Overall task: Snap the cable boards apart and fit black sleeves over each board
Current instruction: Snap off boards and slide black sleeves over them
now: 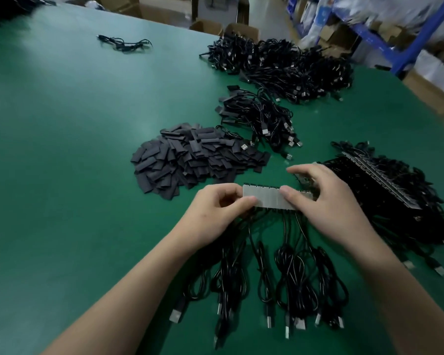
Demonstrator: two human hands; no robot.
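The snapping step is in hand: a pale strip of boards (267,198) is held up just above the green table (62,124), near the middle, with its black cables (287,272) trailing toward the near edge. The left hand (215,208) pinches the strip's left end between thumb and curled fingers. The right hand (328,201) pinches it nearer the middle, thumb on the face and fingers over the far edge. The next move probably calls for bending the two grips against each other along a score line to free the end board, then reaching for the heap of black sleeves (190,160) just beyond on the left. More strips (385,185) lie stacked to the right. Open cardboard boxes (241,29) stand past the far edge; what they contain cannot be made out.
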